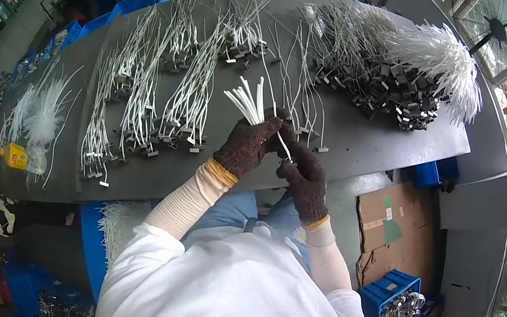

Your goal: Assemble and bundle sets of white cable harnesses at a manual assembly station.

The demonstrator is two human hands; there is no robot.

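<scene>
Dark brown knitted gloves cover both of my hands. My left hand [246, 143] is closed round a bundle of thin white sleeves [247, 102], whose tips fan out above the fist. From between the hands a single wire in a white sleeve [283, 144] runs down to my right hand [306, 185]. The fingers of that hand pinch its lower end, where a small dark part partly shows. Just beyond, several long wires with small metal pieces [309, 134] lie on the grey table [225, 174].
Bunches of white-sleeved wires with metal clips [189, 103] cover the table's left half. A heap of dark metal parts [400, 95] lies far right under white sleeves [444, 66]. A yellow-labelled bottle [15, 156] stands far left. Blue crates [391, 297] and flattened cardboard [391, 225] are lower right.
</scene>
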